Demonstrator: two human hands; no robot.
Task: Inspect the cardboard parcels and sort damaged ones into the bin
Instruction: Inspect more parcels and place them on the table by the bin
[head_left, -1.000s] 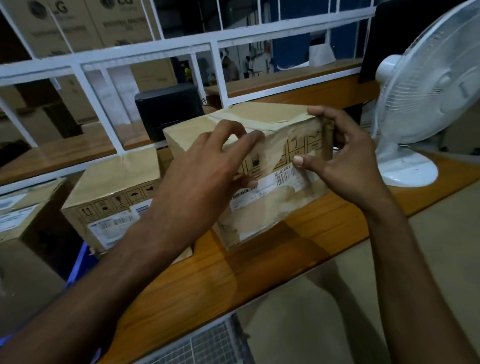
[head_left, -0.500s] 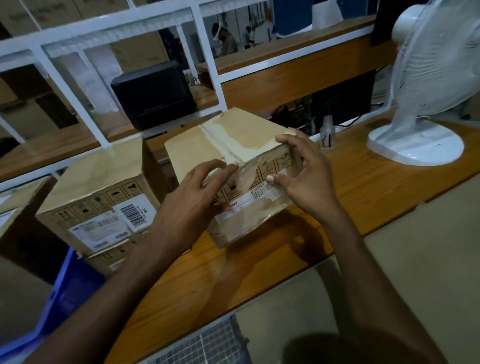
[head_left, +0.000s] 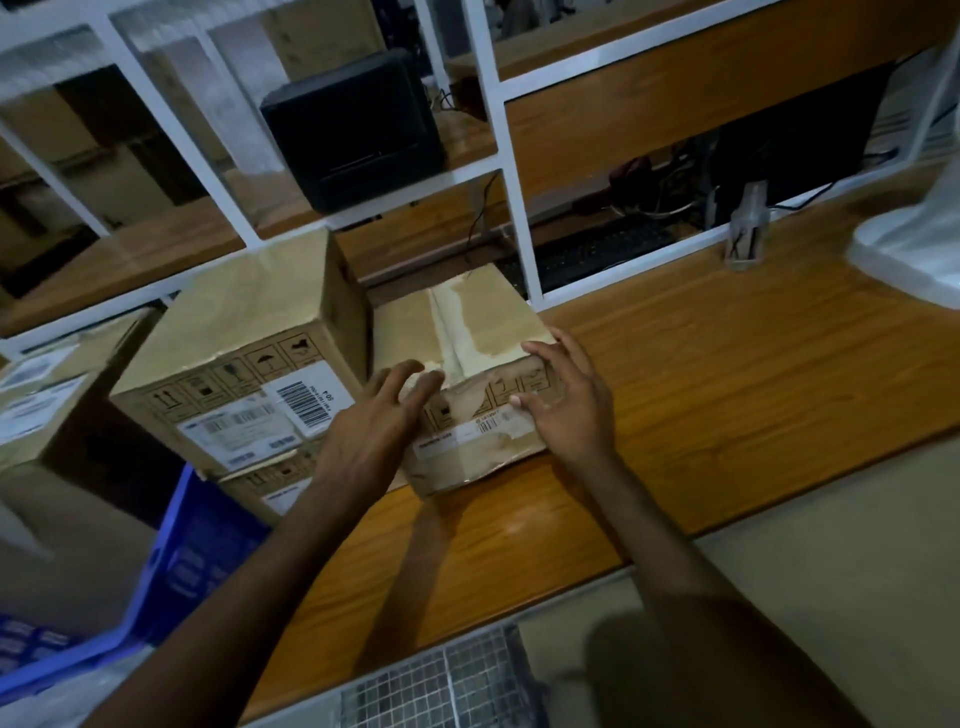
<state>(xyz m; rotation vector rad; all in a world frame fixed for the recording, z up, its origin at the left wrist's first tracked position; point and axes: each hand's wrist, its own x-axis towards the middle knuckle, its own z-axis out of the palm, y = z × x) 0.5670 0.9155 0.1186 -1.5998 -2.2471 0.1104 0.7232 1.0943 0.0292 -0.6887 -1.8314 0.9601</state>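
1. Resting flat on the orange-brown wooden desk (head_left: 727, 389), the small brown cardboard parcel with a scuffed, wrinkled front and peeling tape (head_left: 467, 332) sits just beside a taller brown cardboard box (head_left: 244, 332).
2. The right hand (head_left: 566, 405) grips its front right corner, fingers (head_left: 550, 358) curled over the top edge and thumb on the front face. The left hand (head_left: 374, 436) lays fairly straight, relaxed fingers on the front left edge.
3. The creased board probably gives easily and feels light, so hold it by the firmer side walls or underneath, not the torn front.
4. A blue plastic bin (head_left: 197, 545) stands low at the left.
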